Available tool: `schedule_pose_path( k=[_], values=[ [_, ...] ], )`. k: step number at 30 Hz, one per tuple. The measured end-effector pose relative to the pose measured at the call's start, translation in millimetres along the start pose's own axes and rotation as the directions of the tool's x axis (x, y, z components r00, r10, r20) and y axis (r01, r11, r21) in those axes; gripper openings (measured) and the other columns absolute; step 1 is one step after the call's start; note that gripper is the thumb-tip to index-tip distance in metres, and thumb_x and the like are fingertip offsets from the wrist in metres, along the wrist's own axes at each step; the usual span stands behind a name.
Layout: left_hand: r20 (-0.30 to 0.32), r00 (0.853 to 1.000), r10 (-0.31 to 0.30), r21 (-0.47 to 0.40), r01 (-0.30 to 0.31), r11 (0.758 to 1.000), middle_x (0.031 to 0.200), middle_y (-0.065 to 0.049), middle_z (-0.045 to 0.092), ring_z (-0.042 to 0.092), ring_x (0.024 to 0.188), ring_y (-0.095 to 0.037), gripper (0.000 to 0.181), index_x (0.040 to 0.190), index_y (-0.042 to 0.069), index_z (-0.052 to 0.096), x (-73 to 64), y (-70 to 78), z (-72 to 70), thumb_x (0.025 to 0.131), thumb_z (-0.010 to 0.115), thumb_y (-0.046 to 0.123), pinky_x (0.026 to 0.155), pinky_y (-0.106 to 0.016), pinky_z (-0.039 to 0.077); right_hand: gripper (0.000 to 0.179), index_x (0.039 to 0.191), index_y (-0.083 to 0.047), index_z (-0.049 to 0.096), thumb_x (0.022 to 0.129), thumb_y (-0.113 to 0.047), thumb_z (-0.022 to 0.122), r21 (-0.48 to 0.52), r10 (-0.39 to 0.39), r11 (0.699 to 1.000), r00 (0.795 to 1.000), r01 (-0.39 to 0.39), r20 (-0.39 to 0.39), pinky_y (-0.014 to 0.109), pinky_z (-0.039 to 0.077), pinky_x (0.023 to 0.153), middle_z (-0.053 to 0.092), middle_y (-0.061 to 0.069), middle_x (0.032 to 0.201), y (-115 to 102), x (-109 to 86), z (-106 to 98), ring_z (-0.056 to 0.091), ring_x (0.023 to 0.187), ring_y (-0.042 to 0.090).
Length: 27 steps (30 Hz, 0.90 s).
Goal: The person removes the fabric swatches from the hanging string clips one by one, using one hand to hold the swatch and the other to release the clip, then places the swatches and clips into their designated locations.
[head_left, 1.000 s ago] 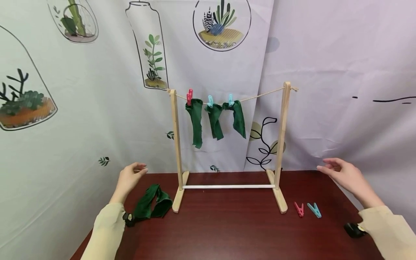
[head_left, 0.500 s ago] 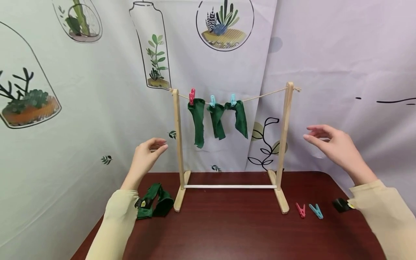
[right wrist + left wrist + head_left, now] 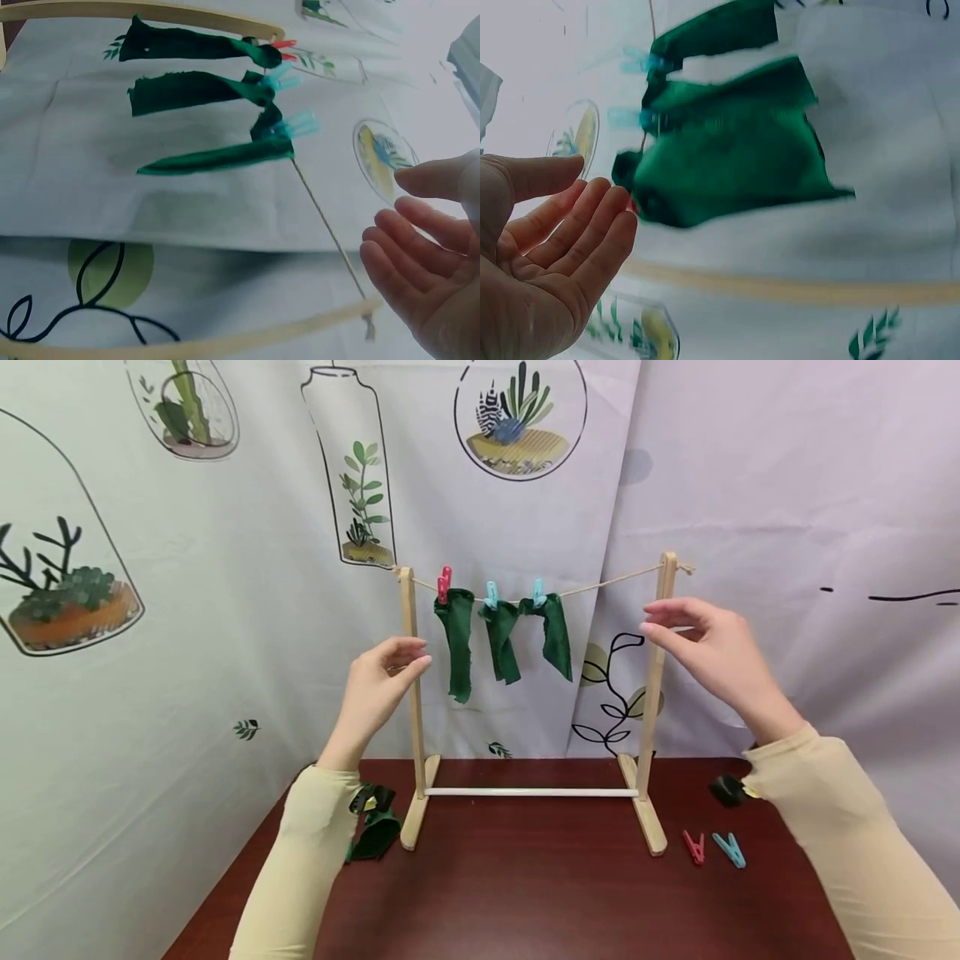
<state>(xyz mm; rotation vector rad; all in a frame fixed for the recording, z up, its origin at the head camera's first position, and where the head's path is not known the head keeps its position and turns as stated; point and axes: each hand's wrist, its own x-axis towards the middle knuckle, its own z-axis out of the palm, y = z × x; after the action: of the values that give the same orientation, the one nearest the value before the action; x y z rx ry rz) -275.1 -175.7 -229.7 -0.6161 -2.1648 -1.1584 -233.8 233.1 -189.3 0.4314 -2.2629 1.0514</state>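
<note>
Three strips of green cloth (image 3: 459,643) hang from a string (image 3: 600,585) tied between two wooden posts. A red clothespin (image 3: 445,585) holds the leftmost strip; a light blue clothespin (image 3: 491,594) and another blue clothespin (image 3: 537,592) hold the others. My left hand (image 3: 381,693) is raised near the left post (image 3: 408,610), fingers relaxed and holding nothing. By the right post (image 3: 651,710) hovers my right hand (image 3: 712,652), likewise holding nothing. In the left wrist view the fingers (image 3: 604,232) appear close to the hanging cloth (image 3: 735,157); touching cannot be told.
More green cloth (image 3: 377,835) lies on the dark red table (image 3: 540,893), partly hidden behind the left wrist. A red clothespin (image 3: 694,847) and a blue clothespin (image 3: 729,850) lie right of the stand's foot (image 3: 645,818). A white rod (image 3: 525,792) joins the posts low down. Printed fabric (image 3: 787,485) hangs behind.
Both hands have risen and moved inward, from low at the sides up to the two posts. The hanging cloth strips and the clothespins stay where they were.
</note>
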Motion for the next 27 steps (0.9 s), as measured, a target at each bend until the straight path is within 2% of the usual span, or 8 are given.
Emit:
schedule_pose_path(
  k=[3,7,9,12,15,22,27],
  values=[
    [0.036,0.999,0.020,-0.024,-0.019,1.000,0.106,-0.007,0.073,0.069,0.096,-0.019,0.027,0.118,0.006,0.071,5.1,7.0,12.8,0.096,0.072,0.022,0.086,-0.041,0.056,0.042,0.127,-0.013,0.069,0.095,-0.040,0.071,-0.005,-0.011,1.000,0.999,0.011,0.046,0.014,0.049,0.074,0.071,0.007,0.121,-7,10.4,11,0.071,0.091,0.009],
    [0.074,0.996,0.049,-0.031,-0.046,0.998,0.106,-0.006,0.073,0.069,0.097,-0.018,0.025,0.117,0.006,0.072,14.4,19.7,28.1,0.096,0.072,0.019,0.087,-0.038,0.057,0.045,0.130,-0.012,0.066,0.096,-0.041,0.069,-0.022,-0.027,0.999,0.995,0.029,0.100,0.017,0.049,0.075,0.069,0.010,0.126,-17,25.1,21,0.071,0.102,0.027],
    [0.092,0.994,0.061,-0.032,-0.059,0.998,0.107,-0.005,0.073,0.068,0.097,-0.017,0.024,0.117,0.006,0.072,20.3,26.5,35.5,0.097,0.071,0.019,0.087,-0.036,0.056,0.046,0.132,-0.011,0.065,0.096,-0.039,0.069,-0.027,-0.044,0.999,0.992,0.048,0.116,0.022,0.051,0.079,0.068,0.011,0.127,-22,33.0,24,0.070,0.104,0.031],
    [0.116,0.991,0.071,-0.044,-0.067,0.997,0.109,-0.006,0.072,0.068,0.099,-0.018,0.026,0.119,0.004,0.071,29.8,35.2,46.6,0.097,0.071,0.018,0.088,-0.035,0.056,0.044,0.133,-0.009,0.064,0.097,-0.034,0.069,-0.027,-0.084,0.996,0.987,0.088,0.135,0.035,0.053,0.089,0.067,0.011,0.128,-28,45.3,28,0.068,0.108,0.031],
    [0.129,0.990,0.065,-0.054,-0.059,0.997,0.109,-0.005,0.072,0.067,0.099,-0.016,0.027,0.120,0.004,0.070,37.9,41.8,57.2,0.097,0.071,0.018,0.089,-0.033,0.055,0.046,0.137,-0.008,0.061,0.097,-0.031,0.069,-0.023,-0.110,0.993,0.978,0.116,0.180,0.047,0.050,0.097,0.064,0.011,0.133,-33,56.5,30,0.065,0.115,0.031],
    [0.120,0.991,0.068,-0.069,-0.060,0.996,0.110,-0.007,0.072,0.068,0.101,-0.017,0.030,0.124,0.004,0.068,51.3,48.1,75.6,0.097,0.071,0.016,0.091,-0.029,0.054,0.049,0.142,-0.006,0.056,0.098,-0.024,0.068,-0.007,-0.164,0.985,0.943,0.174,0.289,0.049,0.046,0.103,0.056,0.014,0.143,-45,77.2,42,0.057,0.126,0.034],
    [0.118,0.992,0.042,-0.068,-0.035,0.997,0.114,-0.009,0.070,0.067,0.104,-0.019,0.033,0.127,0.004,0.066,59.0,46.7,85.0,0.097,0.070,0.016,0.093,-0.028,0.053,0.052,0.144,-0.006,0.054,0.097,-0.023,0.069,-0.035,-0.144,0.986,0.931,0.165,0.334,0.047,0.044,0.106,0.055,0.015,0.145,-49,88.2,47,0.054,0.130,0.033]
  ],
)
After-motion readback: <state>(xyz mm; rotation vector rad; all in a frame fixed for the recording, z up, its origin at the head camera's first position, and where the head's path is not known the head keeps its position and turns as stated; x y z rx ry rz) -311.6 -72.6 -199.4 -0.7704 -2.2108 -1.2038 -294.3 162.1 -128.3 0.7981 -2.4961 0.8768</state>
